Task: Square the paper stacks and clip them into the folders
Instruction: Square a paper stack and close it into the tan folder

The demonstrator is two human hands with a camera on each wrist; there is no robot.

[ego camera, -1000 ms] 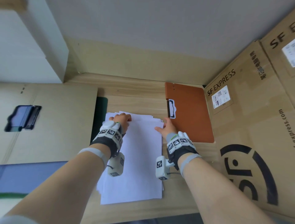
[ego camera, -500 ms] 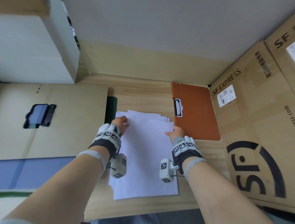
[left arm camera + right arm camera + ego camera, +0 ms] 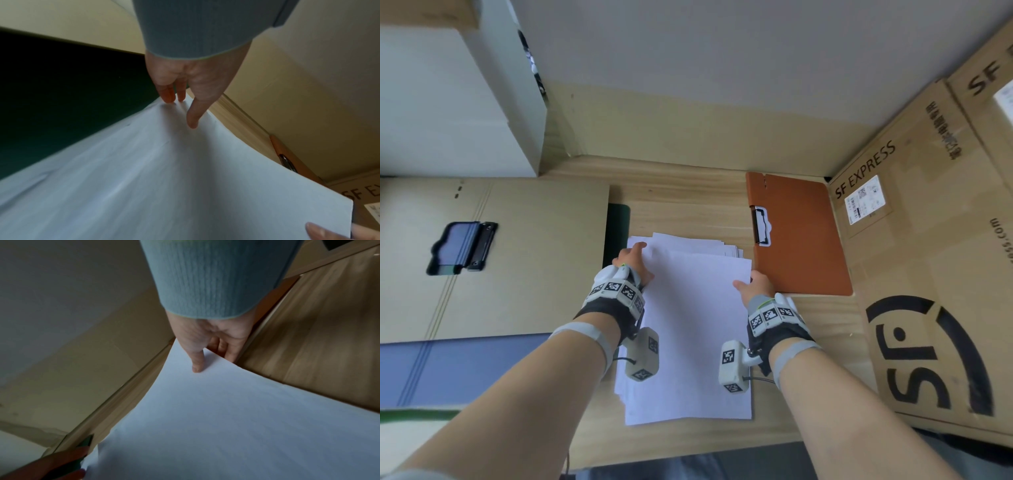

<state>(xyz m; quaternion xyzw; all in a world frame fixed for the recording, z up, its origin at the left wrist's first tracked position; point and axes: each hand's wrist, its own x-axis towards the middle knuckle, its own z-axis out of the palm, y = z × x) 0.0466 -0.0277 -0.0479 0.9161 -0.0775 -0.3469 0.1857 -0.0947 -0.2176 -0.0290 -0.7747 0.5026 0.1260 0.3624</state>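
**Desk:** Where is the paper stack [image 3: 695, 329], and which way does it run?

**Photographer:** It lies flat on the counter [image 3: 688, 209], long axis running from the near edge toward the back wall. The top sheets sit roughly square; lower sheets fan out past the stack's far end, slightly askew.

**Desk:** And the hands?

**Photographer:** Both are on the stack's far half, well apart. The left hand [image 3: 633, 263] holds the stack's left edge, thumb lying on top and fingers [image 3: 170, 95] at the corner. The right hand [image 3: 753, 286] pinches the stack's right edge, thumb on top, fingers tucked beneath, lifting that side in a gentle curve.

**Desk:** The folders?

**Photographer:** An orange folder [image 3: 801, 236] lies just right of the stack's far end, a smooth matte board with rounded corners and a metal clip [image 3: 761, 226] on its stack-side edge. A dark green folder [image 3: 618, 226] peeks out left of the stack, mostly under a flat cardboard sheet [image 3: 517, 257] carrying a dark clip [image 3: 462, 248].

**Desk:** Surroundings?

**Photographer:** Pale wood-grain counter, plain grey wall beyond the stack. Brown corrugated shipping boxes [image 3: 928, 274] printed "SF EXPRESS" stand right of the stack; a white box [image 3: 448, 102] sits far left. Grey ribbed cuffs and tagged wrist-mounted cameras cover both wrists.
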